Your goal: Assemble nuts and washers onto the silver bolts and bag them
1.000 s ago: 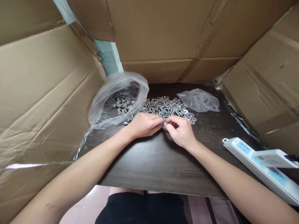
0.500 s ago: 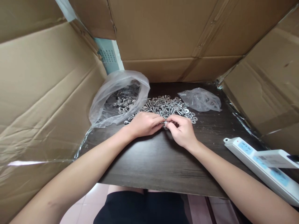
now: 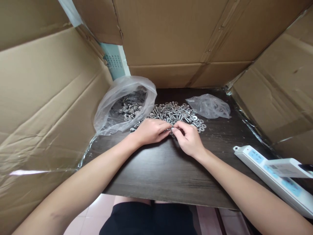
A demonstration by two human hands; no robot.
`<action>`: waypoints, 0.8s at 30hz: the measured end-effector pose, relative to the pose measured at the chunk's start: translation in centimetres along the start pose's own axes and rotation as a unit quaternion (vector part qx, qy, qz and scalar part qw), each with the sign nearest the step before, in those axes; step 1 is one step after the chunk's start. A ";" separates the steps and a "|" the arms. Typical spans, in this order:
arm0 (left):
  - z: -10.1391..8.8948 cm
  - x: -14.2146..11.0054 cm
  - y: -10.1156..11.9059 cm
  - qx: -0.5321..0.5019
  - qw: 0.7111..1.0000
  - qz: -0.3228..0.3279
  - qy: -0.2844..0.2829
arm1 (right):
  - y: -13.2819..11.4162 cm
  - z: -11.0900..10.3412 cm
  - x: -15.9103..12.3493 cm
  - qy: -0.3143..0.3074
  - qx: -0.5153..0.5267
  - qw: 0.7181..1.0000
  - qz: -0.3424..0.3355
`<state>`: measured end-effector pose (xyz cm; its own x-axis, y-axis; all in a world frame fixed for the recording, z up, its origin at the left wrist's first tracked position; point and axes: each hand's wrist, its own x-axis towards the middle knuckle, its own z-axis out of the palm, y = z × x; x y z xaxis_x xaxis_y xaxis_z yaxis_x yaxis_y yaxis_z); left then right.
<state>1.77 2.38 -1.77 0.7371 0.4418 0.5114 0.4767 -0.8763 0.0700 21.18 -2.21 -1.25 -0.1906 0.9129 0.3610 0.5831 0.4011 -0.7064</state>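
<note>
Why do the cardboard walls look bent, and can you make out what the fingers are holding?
Head view: wide-lens distortion bows the cardboard walls; soft even light, glare on the left plastic film; the small metal piece between left hand and right hand is too tiny to identify.

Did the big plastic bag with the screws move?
No. The big plastic bag sits in the same spot beside the pile of screws and washers on the dark table; only the camera shifted slightly.

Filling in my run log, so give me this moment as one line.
left hand: pinching small metal part | right hand: pinching same part | behind: loose screws and washers, open bag | table
</note>
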 end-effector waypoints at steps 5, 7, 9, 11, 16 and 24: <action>-0.1 0.0 0.1 0.001 1.000 -0.006 -0.009 | 0.0 0.0 0.0 -0.005 -0.003 1.000 -0.006; -0.1 0.0 0.1 0.000 1.000 -0.008 -0.011 | 0.0 0.0 0.1 -0.006 -0.007 1.000 -0.008; -0.2 0.0 0.0 -0.003 1.000 -0.010 -0.012 | 0.0 0.1 0.1 -0.006 -0.008 1.000 -0.014; -0.2 0.0 0.0 -0.004 1.000 -0.012 -0.010 | 0.0 0.1 0.1 -0.005 -0.007 1.000 -0.023; -0.2 0.0 0.0 -0.007 1.000 -0.010 -0.007 | 0.1 0.1 0.0 -0.006 -0.012 1.000 -0.024; -0.1 0.0 0.0 -0.022 0.999 -0.022 -0.014 | 0.1 -0.1 -0.1 -0.022 -0.001 1.000 -0.009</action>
<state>1.69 2.35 -1.70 0.7291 0.4855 0.4824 0.4888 -0.8628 0.1295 21.29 -2.23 -1.29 -0.2351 0.9081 0.3467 0.5808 0.4172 -0.6990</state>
